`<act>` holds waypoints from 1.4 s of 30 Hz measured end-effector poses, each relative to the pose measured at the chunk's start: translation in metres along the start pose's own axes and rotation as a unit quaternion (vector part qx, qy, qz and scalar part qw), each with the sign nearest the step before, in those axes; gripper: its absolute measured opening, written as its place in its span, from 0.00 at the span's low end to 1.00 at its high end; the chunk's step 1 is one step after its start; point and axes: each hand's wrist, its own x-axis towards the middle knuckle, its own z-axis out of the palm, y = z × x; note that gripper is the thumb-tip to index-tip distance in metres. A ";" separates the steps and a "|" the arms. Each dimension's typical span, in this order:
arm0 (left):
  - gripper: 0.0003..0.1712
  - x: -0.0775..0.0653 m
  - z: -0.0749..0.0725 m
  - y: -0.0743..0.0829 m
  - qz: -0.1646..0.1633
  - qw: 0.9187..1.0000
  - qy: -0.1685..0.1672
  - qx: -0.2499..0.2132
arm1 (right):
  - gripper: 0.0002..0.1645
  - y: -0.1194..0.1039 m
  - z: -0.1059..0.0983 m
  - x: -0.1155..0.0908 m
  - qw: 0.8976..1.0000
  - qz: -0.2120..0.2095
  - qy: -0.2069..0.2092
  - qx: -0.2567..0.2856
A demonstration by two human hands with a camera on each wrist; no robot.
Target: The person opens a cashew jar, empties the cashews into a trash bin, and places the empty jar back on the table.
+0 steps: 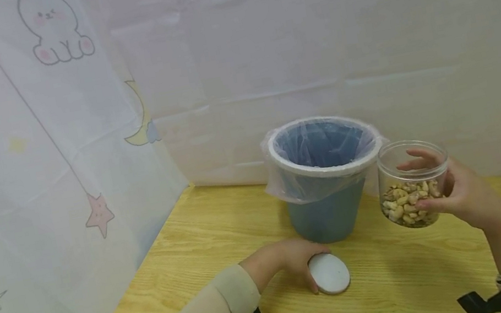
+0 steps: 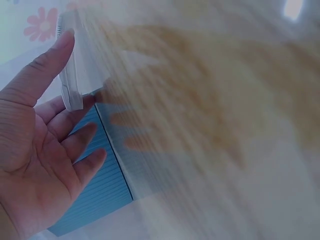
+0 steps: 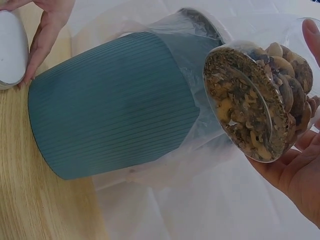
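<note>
My left hand (image 1: 296, 260) pinches a round white jar lid (image 1: 330, 273) by its edge, low over the table in front of the bin. The left wrist view shows the lid (image 2: 74, 82) edge-on between thumb and fingers. On the right, my right hand (image 1: 469, 196) grips a clear, lidless jar (image 1: 387, 168) above the table, beside the bin's rim. Shelled nuts (image 1: 404, 203), which look like cashews, fill about its lower half. Dark crumbs lie at the jar's bottom in the right wrist view. A blue ribbed bin (image 1: 326, 216) stands upright between the hands.
A clear plastic liner (image 1: 278, 188) hangs over the bin's white rim. Beneath everything is a wood-grain table (image 1: 186, 246). A pale printed cloth (image 1: 214, 62) rises behind the table and along its left side.
</note>
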 end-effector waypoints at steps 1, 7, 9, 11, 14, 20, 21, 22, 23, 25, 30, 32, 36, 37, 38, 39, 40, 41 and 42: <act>0.53 0.000 0.000 0.000 0.001 1.000 0.000 0.001 | 0.53 0.000 0.000 0.000 1.000 0.001 0.000 0.001; 0.52 -0.002 -0.001 0.000 0.010 1.000 -0.005 0.020 | 0.54 0.001 0.000 0.000 1.000 -0.002 -0.006 0.015; 0.52 -0.003 -0.001 0.000 0.010 1.000 -0.007 0.021 | 0.54 0.001 0.000 0.000 1.000 -0.002 -0.005 0.013; 0.52 -0.004 -0.002 0.001 0.010 1.000 -0.008 0.018 | 0.54 0.000 0.000 -0.001 1.000 0.000 -0.003 0.009; 0.52 -0.006 -0.002 0.001 0.013 1.000 -0.009 0.014 | 0.54 0.000 0.000 -0.001 1.000 0.003 0.001 0.001; 0.49 -0.006 -0.004 0.002 0.019 1.000 -0.011 0.008 | 0.53 0.000 0.000 -0.001 1.000 -0.001 0.000 0.007; 0.48 -0.006 -0.005 0.003 0.022 1.000 -0.012 0.008 | 0.53 0.000 -0.001 -0.001 1.000 -0.002 0.000 0.009; 0.46 -0.006 -0.005 0.003 0.028 1.000 -0.012 0.008 | 0.53 0.000 -0.001 -0.001 1.000 -0.002 0.000 0.009; 0.45 -0.006 -0.006 0.003 0.031 0.999 -0.011 0.010 | 0.53 0.000 -0.001 -0.001 1.000 -0.003 0.000 0.009; 0.44 -0.005 -0.007 0.004 0.043 0.999 -0.008 0.017 | 0.53 0.000 -0.001 -0.001 1.000 -0.005 -0.001 0.006; 0.44 -0.006 -0.014 0.007 0.054 0.997 -0.005 0.053 | 0.54 -0.001 -0.002 -0.002 1.000 -0.008 -0.002 0.006; 0.43 -0.008 -0.019 0.010 0.055 0.996 -0.004 0.064 | 0.54 -0.001 -0.002 -0.002 1.000 -0.008 -0.002 0.011; 0.41 -0.014 -0.030 0.014 0.059 0.996 0.008 0.059 | 0.53 0.000 -0.003 -0.003 1.000 -0.010 -0.002 0.019; 0.41 -0.015 -0.032 0.014 0.058 0.997 0.013 0.053 | 0.53 0.000 -0.003 -0.003 1.000 -0.011 -0.002 0.019; 0.40 -0.017 -0.035 0.015 0.058 0.997 0.019 0.049 | 0.53 0.000 -0.003 -0.003 1.000 -0.011 -0.002 0.020; 0.40 -0.018 -0.037 0.016 0.058 0.997 0.025 0.042 | 0.53 0.000 -0.004 -0.003 1.000 -0.012 -0.003 0.019; 0.39 -0.019 -0.038 0.017 0.058 0.997 0.031 0.035 | 0.53 0.000 -0.004 -0.003 1.000 -0.012 -0.003 0.021; 0.39 -0.020 -0.040 0.017 0.058 0.997 0.037 0.031 | 0.53 0.000 -0.004 -0.003 1.000 -0.013 -0.004 0.020; 0.39 -0.021 -0.042 0.018 0.059 0.997 0.041 0.029 | 0.54 0.000 -0.004 -0.003 1.000 -0.012 -0.004 0.019</act>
